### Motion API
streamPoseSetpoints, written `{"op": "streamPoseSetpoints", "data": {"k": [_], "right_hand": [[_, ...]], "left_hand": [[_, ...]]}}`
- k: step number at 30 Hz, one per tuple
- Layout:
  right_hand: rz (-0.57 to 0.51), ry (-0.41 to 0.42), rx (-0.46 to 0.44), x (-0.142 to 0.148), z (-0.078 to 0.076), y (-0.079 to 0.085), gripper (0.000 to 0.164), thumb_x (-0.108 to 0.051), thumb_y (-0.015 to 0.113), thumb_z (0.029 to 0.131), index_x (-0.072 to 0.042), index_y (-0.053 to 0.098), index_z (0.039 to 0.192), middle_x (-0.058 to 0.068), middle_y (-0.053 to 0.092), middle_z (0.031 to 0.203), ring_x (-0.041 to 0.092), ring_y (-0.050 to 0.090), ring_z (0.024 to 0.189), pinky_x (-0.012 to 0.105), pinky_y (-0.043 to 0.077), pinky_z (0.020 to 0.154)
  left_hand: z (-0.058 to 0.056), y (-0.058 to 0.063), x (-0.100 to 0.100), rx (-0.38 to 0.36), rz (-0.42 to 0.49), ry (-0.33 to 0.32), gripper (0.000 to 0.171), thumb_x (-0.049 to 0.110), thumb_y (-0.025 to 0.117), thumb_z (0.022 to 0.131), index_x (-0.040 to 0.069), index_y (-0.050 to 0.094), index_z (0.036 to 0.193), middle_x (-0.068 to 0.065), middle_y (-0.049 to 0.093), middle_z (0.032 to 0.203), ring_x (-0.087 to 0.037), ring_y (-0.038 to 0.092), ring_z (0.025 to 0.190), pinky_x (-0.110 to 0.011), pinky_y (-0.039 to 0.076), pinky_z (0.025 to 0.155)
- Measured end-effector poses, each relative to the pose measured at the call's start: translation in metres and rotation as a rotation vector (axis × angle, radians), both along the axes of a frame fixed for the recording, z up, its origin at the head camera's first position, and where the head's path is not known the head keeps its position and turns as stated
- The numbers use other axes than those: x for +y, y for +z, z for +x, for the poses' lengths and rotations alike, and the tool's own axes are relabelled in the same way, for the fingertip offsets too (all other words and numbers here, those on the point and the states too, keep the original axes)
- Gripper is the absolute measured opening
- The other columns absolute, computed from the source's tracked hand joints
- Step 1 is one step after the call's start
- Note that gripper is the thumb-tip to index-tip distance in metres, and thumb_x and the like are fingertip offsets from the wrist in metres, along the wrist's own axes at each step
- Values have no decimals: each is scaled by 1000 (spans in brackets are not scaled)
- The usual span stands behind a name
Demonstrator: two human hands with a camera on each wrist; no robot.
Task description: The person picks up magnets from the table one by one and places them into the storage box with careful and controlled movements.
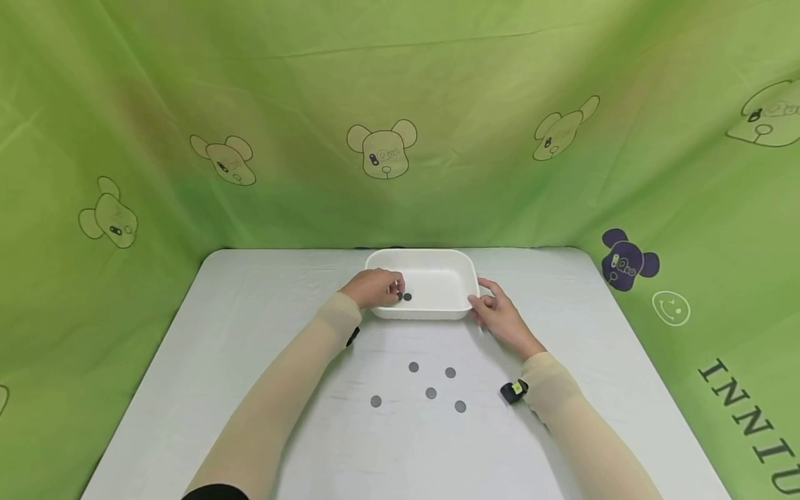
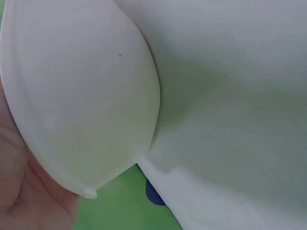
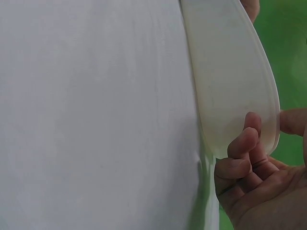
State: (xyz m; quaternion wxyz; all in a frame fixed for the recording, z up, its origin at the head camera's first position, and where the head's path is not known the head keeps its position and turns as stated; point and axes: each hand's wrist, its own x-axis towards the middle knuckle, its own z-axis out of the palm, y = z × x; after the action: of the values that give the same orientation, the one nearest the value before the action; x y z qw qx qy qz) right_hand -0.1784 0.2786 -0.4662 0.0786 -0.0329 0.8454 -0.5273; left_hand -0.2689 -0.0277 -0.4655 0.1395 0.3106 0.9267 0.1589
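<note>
A white rectangular tray (image 1: 437, 314) stands near the back edge of the table. My left hand (image 1: 373, 287) reaches over its front left corner, fingers curled, with a small dark round disc (image 1: 400, 296) at the fingertips, partly covered. Right beside it, a second dark disc (image 1: 407, 296) lies on the tray floor. At the tray's right end, my right hand (image 1: 498, 314) grips the rim, thumb on the near side. In the right wrist view, several curled fingers (image 3: 244, 143) are against the tray's outer wall. The left wrist view shows only part of the left palm (image 2: 29, 191).
Several grey discs lie scattered on the white-covered table in front of the tray, among them one disc (image 1: 376, 401) farthest left and one disc (image 1: 460, 406) nearest me. Green printed cloth (image 1: 300, 208) hangs behind the table and on both sides.
</note>
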Motion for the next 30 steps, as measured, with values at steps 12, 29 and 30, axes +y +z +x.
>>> {"op": "streamPoseSetpoints", "data": {"k": [12, 29, 30], "right_hand": [[-8, -28, 15, 13, -20, -44, 69, -30, 60, 113, -1, 27, 167, 16, 66, 88, 16, 60, 76, 25, 47, 72], [-8, -21, -18, 1, -5, -11, 65, -19, 58, 113, 6, 27, 164, 29, 64, 91, 24, 62, 79, 25, 46, 73], [-10, -20, -20, 1, -4, -9, 65, -19, 58, 113, 6, 27, 164, 27, 65, 91, 23, 62, 79, 25, 46, 73]], "left_hand": [[-4, -4, 0, -10, -28, -7, 15, 15, 70, 101, 19, 76, 114, 6, 73, 99, -12, 62, 89, -33, 50, 85], [-1, 0, 4, -3, -64, -1, 13, 13, 71, 101, 17, 75, 112, 4, 72, 95, -14, 61, 89, -34, 48, 87], [-1, 0, 4, -2, -65, -1, 12, 14, 71, 101, 17, 75, 112, 4, 73, 96, -14, 62, 90, -35, 48, 88]]}}
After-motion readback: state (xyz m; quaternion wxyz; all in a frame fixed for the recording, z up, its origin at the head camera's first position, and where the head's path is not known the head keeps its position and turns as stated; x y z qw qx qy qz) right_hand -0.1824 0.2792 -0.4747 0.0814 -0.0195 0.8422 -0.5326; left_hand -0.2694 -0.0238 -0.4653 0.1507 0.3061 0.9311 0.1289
